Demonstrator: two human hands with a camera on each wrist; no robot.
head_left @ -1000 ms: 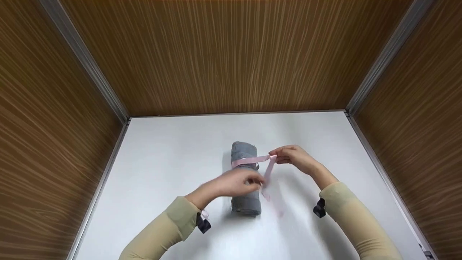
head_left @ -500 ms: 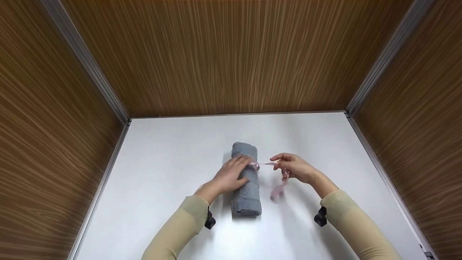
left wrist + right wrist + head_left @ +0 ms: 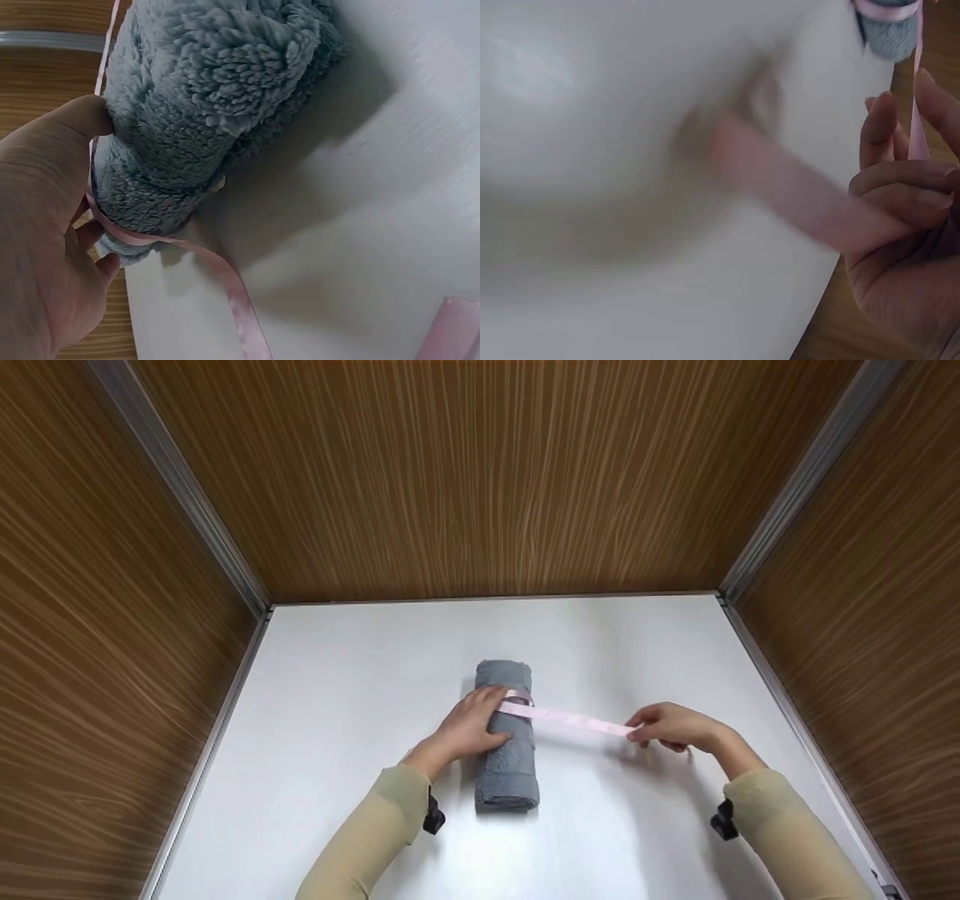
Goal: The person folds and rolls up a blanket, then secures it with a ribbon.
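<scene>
A grey rolled towel [image 3: 507,735] lies in the middle of the white table [image 3: 337,675], with its long side pointing away from the person. The left hand [image 3: 469,727] rests on the roll with fingers nearly straight and spread over it, probably to keep it from turning or unrolling. A pink ribbon [image 3: 574,721] goes around the towel near its far end and runs to the right. There the right hand [image 3: 671,726] pinches its end between curled fingers, so the ribbon looks stretched, likely to make the loop tight.
</scene>
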